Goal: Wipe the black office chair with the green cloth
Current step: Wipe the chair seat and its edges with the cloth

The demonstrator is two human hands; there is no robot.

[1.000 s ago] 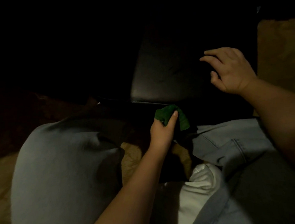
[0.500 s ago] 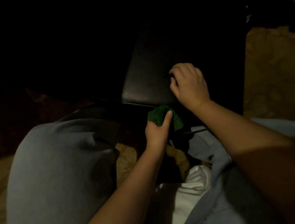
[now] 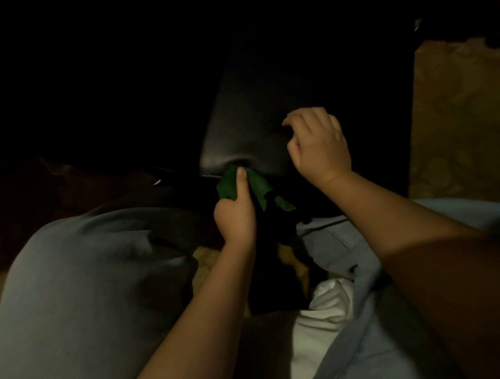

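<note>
The black office chair [image 3: 242, 114] shows only its glossy seat cushion in the middle of the head view; the rest is lost in the dark. My left hand [image 3: 236, 218] grips the crumpled green cloth [image 3: 258, 185] with the thumb laid over it. It presses the cloth against the cushion's front edge, which is dented there. My right hand [image 3: 318, 144] sits on top of the seat just behind the cloth, with its fingers curled into the creased leather.
My knees in light blue jeans [image 3: 92, 281] rise below the seat on both sides of my left arm. A white shirt hem [image 3: 326, 309] shows between them. Tan patterned floor [image 3: 470, 117] lies to the right of the chair. The left side is dark.
My right hand has moved from the seat's far right side toward the front middle and curled its fingers on the leather. My left hand pushed the cloth up into the front edge.
</note>
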